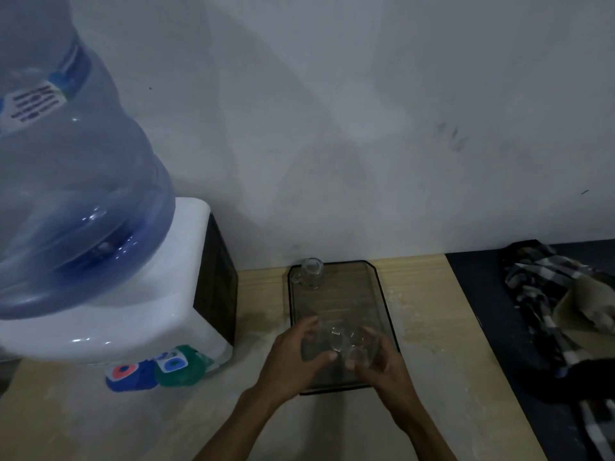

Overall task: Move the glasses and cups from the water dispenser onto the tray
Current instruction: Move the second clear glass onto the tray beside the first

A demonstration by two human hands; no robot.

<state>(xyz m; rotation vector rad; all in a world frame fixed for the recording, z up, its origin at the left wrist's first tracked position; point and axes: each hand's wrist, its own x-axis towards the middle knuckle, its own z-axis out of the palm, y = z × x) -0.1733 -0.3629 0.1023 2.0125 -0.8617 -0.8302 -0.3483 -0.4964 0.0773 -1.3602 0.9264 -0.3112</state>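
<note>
Both hands hold clear glasses [342, 344] over the near end of the tray [386, 304]. The left hand [293, 357] and the right hand [382, 364] each have fingers curled around the glass. A mug [311, 272] stands at the tray's far left corner.
</note>
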